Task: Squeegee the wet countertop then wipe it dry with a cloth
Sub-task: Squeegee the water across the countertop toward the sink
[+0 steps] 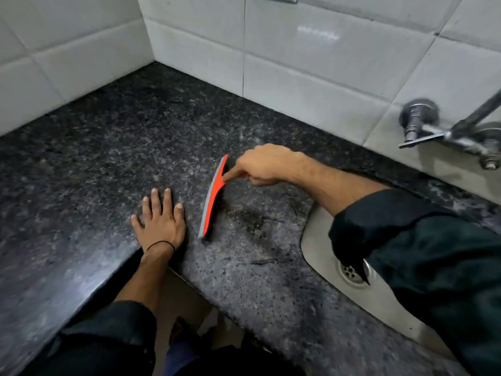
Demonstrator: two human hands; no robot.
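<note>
Right hand (265, 166) curls round the squeegee (214, 196) handle, 1 finger stretched onto the blade's back, likely to press its rubber edge flat against the countertop (108, 145). Left hand (160, 221) lies flat just left of that grip, holding nothing, probably bracing. The blade's long axis runs near-to-far, rubber facing left, with the sink (320, 240) right of the grip.

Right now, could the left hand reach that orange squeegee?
Probably yes. The left hand lies flat on the countertop just beside the squeegee, with only bare stone between them. The right hand grips its handle, though.
</note>
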